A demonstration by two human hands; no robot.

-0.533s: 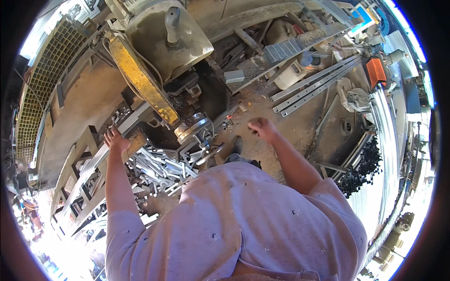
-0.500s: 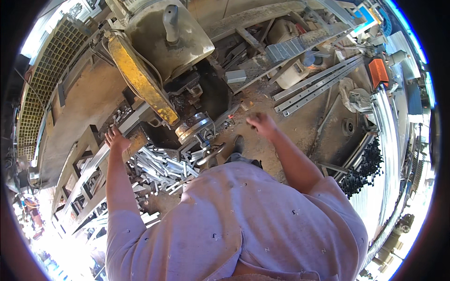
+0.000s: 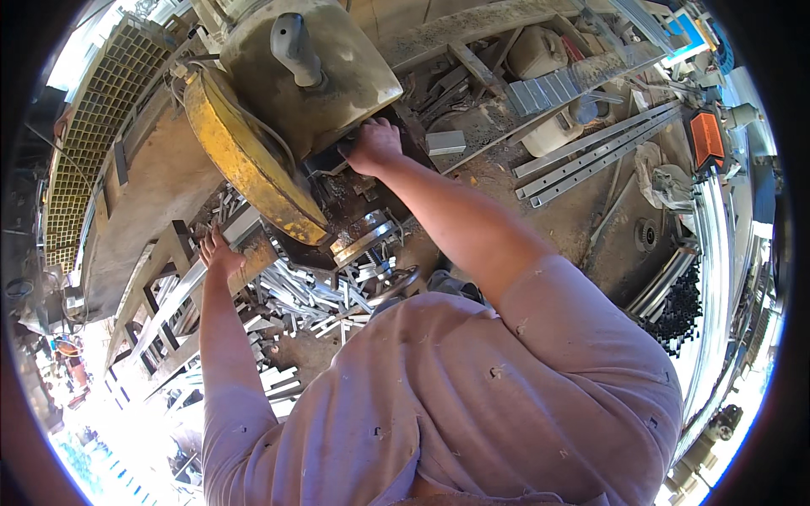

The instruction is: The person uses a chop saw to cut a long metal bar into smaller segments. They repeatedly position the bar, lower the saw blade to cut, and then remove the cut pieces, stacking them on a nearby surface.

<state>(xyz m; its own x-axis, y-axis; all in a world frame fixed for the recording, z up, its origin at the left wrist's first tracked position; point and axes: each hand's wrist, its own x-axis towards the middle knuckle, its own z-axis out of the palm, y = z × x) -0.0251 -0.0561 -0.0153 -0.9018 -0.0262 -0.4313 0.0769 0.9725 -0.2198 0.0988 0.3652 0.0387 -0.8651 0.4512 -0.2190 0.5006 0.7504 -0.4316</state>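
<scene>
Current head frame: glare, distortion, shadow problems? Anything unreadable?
Head view: lower left blown out white; strong glare on the long metal lengths at right; fisheye bends the grid panel near the left rim, corners black; left hand reasonably clear; dark shadow beside the right hand, so its grip can't be told.

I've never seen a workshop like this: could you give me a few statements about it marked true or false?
1. The left hand is at the long metal bar. True.
2. The right hand is far from the boxy housing. False: it is right beside it.
3. The curved guard is yellow. True.
4. The ridged object at right is green. False: it is orange.
5. Short metal pieces lie in a loose pile. True.
</scene>
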